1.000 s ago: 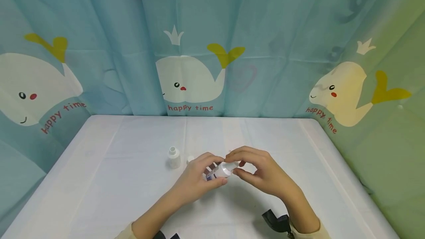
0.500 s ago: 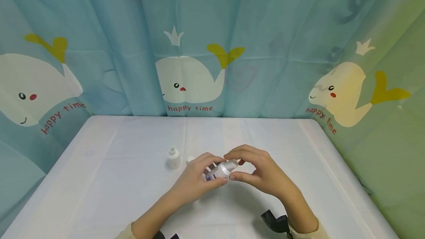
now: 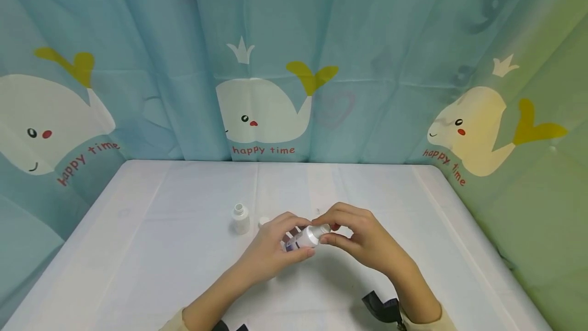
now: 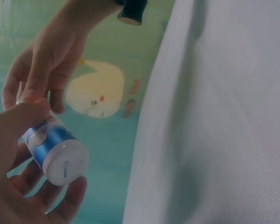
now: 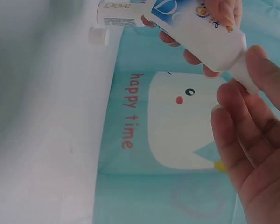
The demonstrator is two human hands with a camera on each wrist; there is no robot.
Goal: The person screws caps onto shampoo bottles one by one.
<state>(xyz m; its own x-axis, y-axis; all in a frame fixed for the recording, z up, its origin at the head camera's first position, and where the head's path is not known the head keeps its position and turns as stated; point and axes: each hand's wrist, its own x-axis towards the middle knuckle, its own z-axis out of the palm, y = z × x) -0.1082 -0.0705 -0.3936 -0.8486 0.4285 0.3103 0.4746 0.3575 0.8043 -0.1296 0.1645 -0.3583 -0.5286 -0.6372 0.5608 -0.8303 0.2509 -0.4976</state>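
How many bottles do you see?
2. The tilted bottle is held in the left hand; the uncapped bottle stands on the white table, beyond the left forearm. Another could be hidden behind the hands.

The held bottle (image 5: 214, 49) is white with a blue patch and a small gold-and-blue emblem; its cap (image 5: 245, 75) is plain white. The standing bottle (image 3: 241, 222) is white, its lettering perhaps tan, though that print is soft. The counter (image 3: 161, 244) is white. The blue-green curtain (image 3: 376, 24) carries off-white whales (image 3: 271, 111) with yellow tails, red cheeks and red lettering. The sleeves (image 3: 429, 321) are beige.
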